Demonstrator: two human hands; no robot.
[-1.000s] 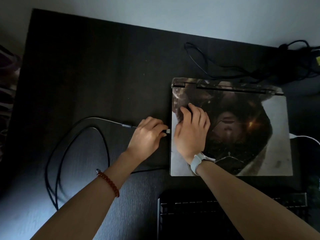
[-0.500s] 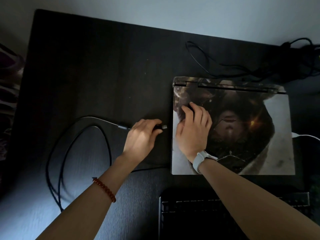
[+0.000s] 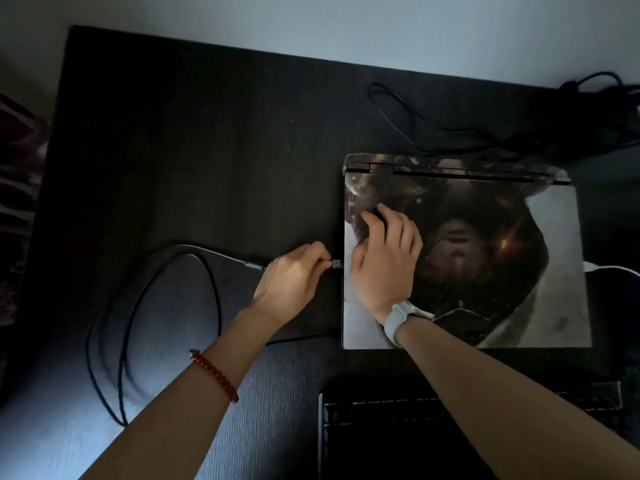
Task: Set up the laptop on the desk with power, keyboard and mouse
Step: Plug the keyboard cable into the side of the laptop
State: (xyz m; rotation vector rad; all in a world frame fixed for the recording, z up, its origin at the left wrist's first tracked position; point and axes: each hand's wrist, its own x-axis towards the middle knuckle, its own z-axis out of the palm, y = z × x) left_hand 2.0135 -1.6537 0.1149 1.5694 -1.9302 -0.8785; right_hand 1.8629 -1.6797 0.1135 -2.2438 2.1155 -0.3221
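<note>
Since half a second ago, left hand (image 3: 294,275) is bringing the plug (image 3: 336,264) back beside the closed laptop (image 3: 485,258) on the desk (image 3: 194,147), pinching it. Right hand (image 3: 384,258) is pressing flat on the lid. Stiff plug, limp cable (image 3: 145,306): grip the plug. Keyboard (image 3: 381,438) is lying near; nothing obstructing.

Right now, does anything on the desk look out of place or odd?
Nothing is damaged or spilled. The only untidy things are the cables: a tangle behind the laptop, and the USB cable looping loosely on the left.
</note>
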